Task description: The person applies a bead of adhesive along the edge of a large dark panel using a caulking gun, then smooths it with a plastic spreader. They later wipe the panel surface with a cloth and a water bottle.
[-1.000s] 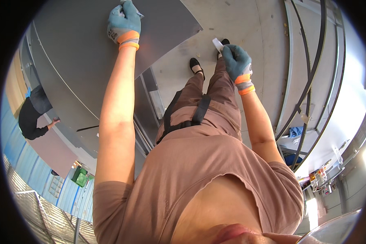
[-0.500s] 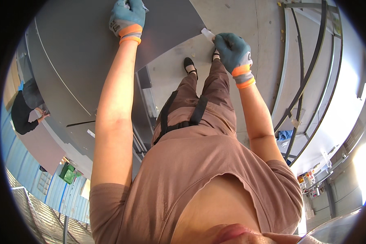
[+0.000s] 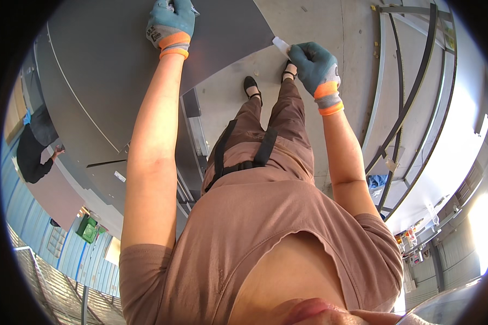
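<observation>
A large dark grey panel (image 3: 222,43) spreads out in front of me on the left, its right corner pointing over the floor. Above its surface, near the top of the view, my left hand (image 3: 171,24) is closed in a blue-grey glove with an orange cuff. A small pale, shiny bit shows at its fingers; what it is stays hidden. My right hand (image 3: 315,65), gloved alike, pinches a white strip (image 3: 281,46), thin and short. The strip's free end lies right by the panel's corner; whether it touches is unclear.
Dark metal frame rails (image 3: 412,103) stand to my right over the concrete floor (image 3: 309,24). At the far left a person (image 3: 35,146) in dark clothes stands by other panels. A green bin (image 3: 87,228) sits farther back, and a blue cloth (image 3: 377,181) lies low among the rails.
My right hand has shifted slightly to the right, carrying the white strip with it. The left hand has hardly moved. At the far left the person has changed posture a little.
</observation>
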Tool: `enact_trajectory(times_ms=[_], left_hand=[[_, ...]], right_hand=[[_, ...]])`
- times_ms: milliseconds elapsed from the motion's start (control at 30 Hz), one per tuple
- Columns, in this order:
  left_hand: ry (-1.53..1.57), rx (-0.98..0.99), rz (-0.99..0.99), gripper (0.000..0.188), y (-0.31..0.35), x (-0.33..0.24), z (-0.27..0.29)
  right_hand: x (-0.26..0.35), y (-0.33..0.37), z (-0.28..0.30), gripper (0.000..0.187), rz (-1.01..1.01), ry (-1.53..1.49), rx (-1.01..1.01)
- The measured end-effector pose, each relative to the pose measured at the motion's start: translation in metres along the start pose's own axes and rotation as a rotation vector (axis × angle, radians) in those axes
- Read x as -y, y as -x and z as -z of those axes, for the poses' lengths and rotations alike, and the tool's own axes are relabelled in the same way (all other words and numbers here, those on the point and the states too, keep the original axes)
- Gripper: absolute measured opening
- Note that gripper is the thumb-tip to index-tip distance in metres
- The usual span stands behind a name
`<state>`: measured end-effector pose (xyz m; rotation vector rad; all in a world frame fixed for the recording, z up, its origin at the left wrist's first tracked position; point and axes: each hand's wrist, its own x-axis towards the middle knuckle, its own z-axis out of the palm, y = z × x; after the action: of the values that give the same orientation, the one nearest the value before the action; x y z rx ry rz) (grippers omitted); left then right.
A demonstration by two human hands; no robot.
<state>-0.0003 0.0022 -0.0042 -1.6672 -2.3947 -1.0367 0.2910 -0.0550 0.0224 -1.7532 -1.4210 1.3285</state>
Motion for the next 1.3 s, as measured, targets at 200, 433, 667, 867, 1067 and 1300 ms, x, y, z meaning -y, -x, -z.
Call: enact_trajectory(times_ms=[200,433,667,867,1067,1300], left_hand=[[0.002,-0.002,0.0,0.031,0.0,0.002,0.0],[-0.022,-0.059,-0.044,0.032,-0.002,-0.001,0.0],[-0.009,0.006,0.016,0.033,-0.001,0.001,0.0],[-0.038,-0.036,-0.015,0.032,0.0,0.008,-0.005],[0.039,0.008,0.009,0.032,0.002,0.004,-0.002],[0.011,0.028,0.025,0.032,0.005,0.002,0.001]], right_hand=[[0.003,-0.002,0.005,0.033,-0.077,-0.014,0.044],[-0.011,-0.006,0.017,0.033,-0.126,0.045,0.036],[0.002,0.002,0.008,0.034,-0.092,-0.048,-0.018],[0.015,0.007,-0.012,0.034,-0.063,-0.021,-0.053],[0.013,0.013,-0.016,0.033,-0.085,0.016,-0.073],[0.001,0.028,-0.015,0.031,-0.11,0.0,-0.109]])
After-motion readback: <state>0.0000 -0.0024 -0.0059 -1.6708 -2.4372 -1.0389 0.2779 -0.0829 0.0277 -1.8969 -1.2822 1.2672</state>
